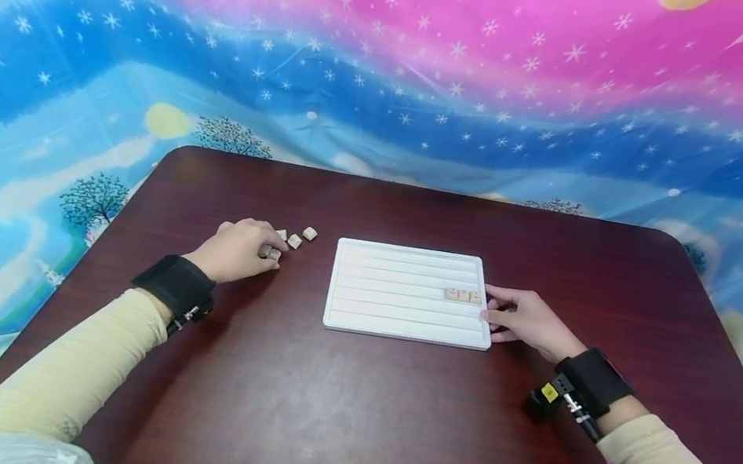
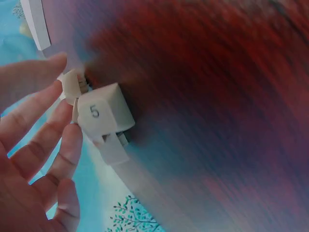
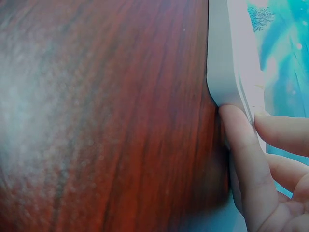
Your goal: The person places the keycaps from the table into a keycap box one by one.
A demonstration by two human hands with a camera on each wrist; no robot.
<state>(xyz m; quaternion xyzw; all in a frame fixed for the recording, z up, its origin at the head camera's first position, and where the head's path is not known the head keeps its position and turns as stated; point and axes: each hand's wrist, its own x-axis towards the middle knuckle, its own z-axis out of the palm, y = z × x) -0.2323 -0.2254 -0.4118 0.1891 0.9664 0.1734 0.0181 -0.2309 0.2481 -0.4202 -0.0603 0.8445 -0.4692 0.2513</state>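
Observation:
In the head view my left hand (image 1: 242, 252) is low over the table beside a small cluster of cream keycap-like blocks (image 1: 295, 241). The left wrist view shows a block marked 5 (image 2: 99, 112) close to my fingertips; the thumb and index finger are beside another block (image 2: 71, 86), and contact is partly hidden. A white board with ridged rows (image 1: 393, 329) lies flat to the right. Three small blocks (image 1: 463, 296) sit side by side in one row near its right edge. My right hand (image 1: 530, 319) grips that edge, with fingertips (image 3: 233, 113) against its side.
The dark wooden table (image 1: 331, 417) has rounded far corners. Behind it hangs a pink and blue patterned cloth (image 1: 394, 69). Black bands (image 1: 174, 287) with small cameras are on both wrists.

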